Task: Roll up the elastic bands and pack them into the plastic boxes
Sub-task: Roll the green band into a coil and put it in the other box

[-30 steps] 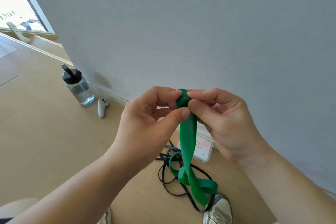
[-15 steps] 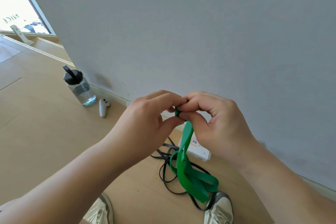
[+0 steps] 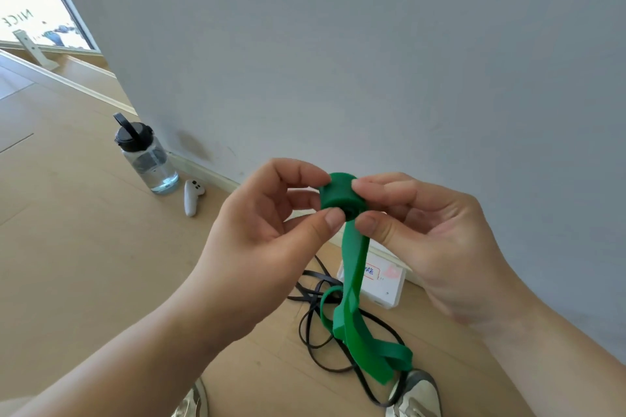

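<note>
Pinching from 9 o'clock, the left hand (image 3: 271,234) has thumb and fingertips curled onto one end of the roll. Green elastic band (image 3: 340,195): flat, wide, matte rubber, wound at its top into a short tight cylinder held in the air before the grey wall (image 3: 372,44). The unrolled tail drops toward 6 o'clock, twists, and ends in loose loops on the wooden floor (image 3: 67,264), lying over a thin black band (image 3: 315,315) tangled there. At 3 o'clock the right hand (image 3: 433,240) pinches the roll's other end, thumb under, forefinger on top, the other fingers loosely bent.

Writing: far at 10 o'clock, a bright pane (image 3: 37,10) carries dark letters that seem to read NICE, cut by the frame edge. Between it and the hands stand a clear water bottle (image 3: 149,159) with a black cap and a white controller (image 3: 192,196). At 5 o'clock of the roll, a white plastic box (image 3: 386,284) sits against the wall; its red-edged label holds blue handwriting too small to read.
</note>
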